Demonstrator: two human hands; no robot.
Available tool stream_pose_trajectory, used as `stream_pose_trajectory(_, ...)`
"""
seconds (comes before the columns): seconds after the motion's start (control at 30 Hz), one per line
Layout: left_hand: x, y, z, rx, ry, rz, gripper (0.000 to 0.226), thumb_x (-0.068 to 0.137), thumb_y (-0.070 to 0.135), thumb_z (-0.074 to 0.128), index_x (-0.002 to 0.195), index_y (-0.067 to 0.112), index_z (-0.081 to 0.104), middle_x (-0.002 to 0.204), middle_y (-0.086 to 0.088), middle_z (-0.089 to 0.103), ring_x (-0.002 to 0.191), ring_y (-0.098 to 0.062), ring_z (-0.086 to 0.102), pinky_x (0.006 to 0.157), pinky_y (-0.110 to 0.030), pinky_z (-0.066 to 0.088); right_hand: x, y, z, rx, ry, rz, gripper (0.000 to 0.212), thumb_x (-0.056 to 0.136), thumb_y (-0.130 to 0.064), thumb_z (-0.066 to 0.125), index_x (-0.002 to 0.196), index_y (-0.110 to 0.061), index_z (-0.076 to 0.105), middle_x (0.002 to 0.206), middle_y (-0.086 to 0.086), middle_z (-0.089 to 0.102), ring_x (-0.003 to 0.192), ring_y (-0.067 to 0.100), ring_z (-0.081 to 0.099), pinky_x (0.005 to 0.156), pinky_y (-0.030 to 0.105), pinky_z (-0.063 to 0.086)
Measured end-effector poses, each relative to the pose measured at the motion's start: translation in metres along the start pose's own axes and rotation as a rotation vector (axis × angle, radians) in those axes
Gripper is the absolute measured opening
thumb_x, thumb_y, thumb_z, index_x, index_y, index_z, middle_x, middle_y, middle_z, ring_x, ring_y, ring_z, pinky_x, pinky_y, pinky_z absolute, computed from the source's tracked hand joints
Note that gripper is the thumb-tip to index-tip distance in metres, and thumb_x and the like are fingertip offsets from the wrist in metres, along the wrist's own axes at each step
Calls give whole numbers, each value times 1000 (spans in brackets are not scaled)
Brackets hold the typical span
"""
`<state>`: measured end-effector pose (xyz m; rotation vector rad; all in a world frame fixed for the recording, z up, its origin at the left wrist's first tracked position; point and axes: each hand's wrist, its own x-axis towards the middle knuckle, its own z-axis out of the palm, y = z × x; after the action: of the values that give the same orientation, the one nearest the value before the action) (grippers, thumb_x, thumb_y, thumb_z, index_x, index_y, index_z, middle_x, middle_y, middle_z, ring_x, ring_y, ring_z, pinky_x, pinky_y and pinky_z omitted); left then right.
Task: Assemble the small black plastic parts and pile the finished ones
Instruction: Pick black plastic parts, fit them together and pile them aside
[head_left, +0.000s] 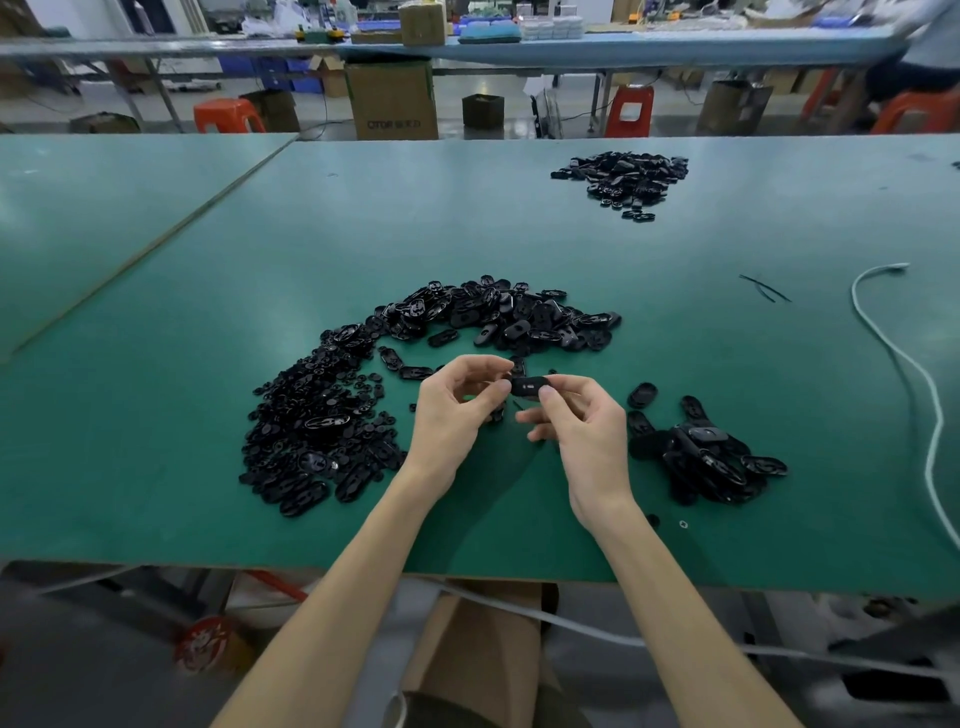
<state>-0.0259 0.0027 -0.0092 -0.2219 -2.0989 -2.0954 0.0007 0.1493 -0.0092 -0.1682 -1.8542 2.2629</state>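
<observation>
Black plastic, hard and glossy: the oval part (530, 387) looks featherlight and stiff. It should snap together under thumb pressure rather than bend, and it seems slick enough to squirt out of a loose pinch. It is best taken by its 2 rounded ends, leaving the middle free for the mating piece.

That is how it is held now, in the air above the green table (156, 364). The left hand (452, 415) pinches its left end between thumb and forefinger. The right hand (584, 431) pinches its right end the same way, with the other fingers curled loosely underneath. Both wrists appear lifted, palms turned toward each other, and the forearms converge on the part.

Left of the part and curving behind it lies the big heap (332, 426) of loose pieces. To its right is a smaller pile (711, 462), likely the finished ones. Far behind it sits a far pile (623, 176). Whether a mating piece is already seated in the part I cannot tell.
</observation>
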Motion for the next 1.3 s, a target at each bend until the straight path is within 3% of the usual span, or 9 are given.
stream_pose_trajectory(0.17,1,-2,-1,-9,29,-9,16,92,8,75,104,18,76,94,3,75,86,-11,65,74,-24,53,0,-1,-1,-31,25,-25,7,96,-7,71,99,-14,73,80,-3,75,72,13,71,62,23,55)
stream_pose_trajectory(0.5,2,-3,2,-23,-37,-70,24,87,7,79,108,14,69,83,4,75,74,-7,65,68,-20,50,-1,-1,-2,-13,-20,-1,9,92,0,73,99,-3,68,81,4,75,67,17,71,58,24,55)
stream_pose_trajectory(0.67,1,-2,1,-35,-38,-46,19,88,8,79,105,15,70,88,4,76,79,-6,67,69,-17,50,0,-1,-2,-42,-65,-3,10,91,0,74,97,-4,67,83,6,74,68,17,71,59,25,55)
stream_pose_trajectory(0.97,0,0,1,-39,-83,-16,16,90,10,78,100,22,73,89,3,75,79,-8,64,68,-19,50,-1,1,-1,-132,-51,-48,8,99,-25,71,94,-18,73,83,-1,77,71,16,72,63,31,57)
stream_pose_trajectory(1.1,1,1,1,-44,-78,-13,19,90,7,77,99,23,75,86,6,75,77,-7,64,68,-17,50,-1,2,-2,-151,-40,-60,7,99,-22,71,93,-22,74,74,-4,74,63,8,64,64,20,53)
stream_pose_trajectory(1.3,0,0,1,-27,-64,-15,15,89,8,78,102,15,76,89,3,76,80,-9,66,74,-25,50,-2,-1,-1,-86,-75,-36,17,97,-7,70,103,-22,74,83,1,77,71,13,70,65,25,55)
